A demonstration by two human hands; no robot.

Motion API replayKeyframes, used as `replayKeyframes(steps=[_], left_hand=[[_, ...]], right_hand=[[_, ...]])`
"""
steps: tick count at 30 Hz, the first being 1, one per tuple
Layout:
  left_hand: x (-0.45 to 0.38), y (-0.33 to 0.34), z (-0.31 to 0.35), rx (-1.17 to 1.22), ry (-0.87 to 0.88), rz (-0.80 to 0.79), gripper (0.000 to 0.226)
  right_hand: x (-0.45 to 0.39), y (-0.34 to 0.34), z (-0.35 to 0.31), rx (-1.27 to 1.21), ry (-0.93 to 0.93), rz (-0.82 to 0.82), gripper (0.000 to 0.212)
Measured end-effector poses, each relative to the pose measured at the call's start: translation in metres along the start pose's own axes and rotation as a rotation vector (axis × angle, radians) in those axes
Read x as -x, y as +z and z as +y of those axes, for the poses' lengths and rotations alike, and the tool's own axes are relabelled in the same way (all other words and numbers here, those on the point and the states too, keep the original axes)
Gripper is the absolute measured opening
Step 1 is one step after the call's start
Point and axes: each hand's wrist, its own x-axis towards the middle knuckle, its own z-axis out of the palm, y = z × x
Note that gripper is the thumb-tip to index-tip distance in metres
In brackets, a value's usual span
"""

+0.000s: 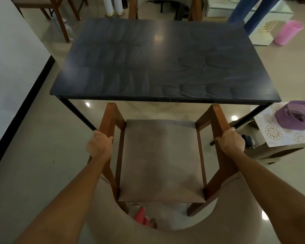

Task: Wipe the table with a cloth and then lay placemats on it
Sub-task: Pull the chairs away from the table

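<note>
A wooden chair with a padded seat sits between the hands. Right of the right hand, a purple hat lies on a patterned stool. Beyond, a pink cylinder stands on the floor.

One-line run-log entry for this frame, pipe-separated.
left hand grips chair left arm | right hand grips right arm | table bare, wipe streaks | no placemats on table

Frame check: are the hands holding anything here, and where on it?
Yes. Both hands grip the wooden chair by its armrests: the left hand on the left armrest, the right hand on the right. No cloth or placemat is held.
</note>
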Motion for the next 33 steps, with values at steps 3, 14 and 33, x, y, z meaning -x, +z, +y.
replayKeyframes(steps=[3, 14, 33], left_hand=[[-0.003, -0.002, 0.008, -0.005, -0.005, -0.012, 0.047], [-0.015, -0.002, 0.015, -0.032, 0.001, 0.007, 0.045], [-0.029, 0.000, 0.023, -0.061, -0.008, 0.039, 0.046]], right_hand=[[-0.007, -0.001, -0.001, 0.016, -0.002, -0.009, 0.043], [-0.017, -0.001, -0.009, -0.019, 0.018, -0.014, 0.038], [-0.024, 0.004, -0.013, 0.016, 0.032, 0.038, 0.036]])
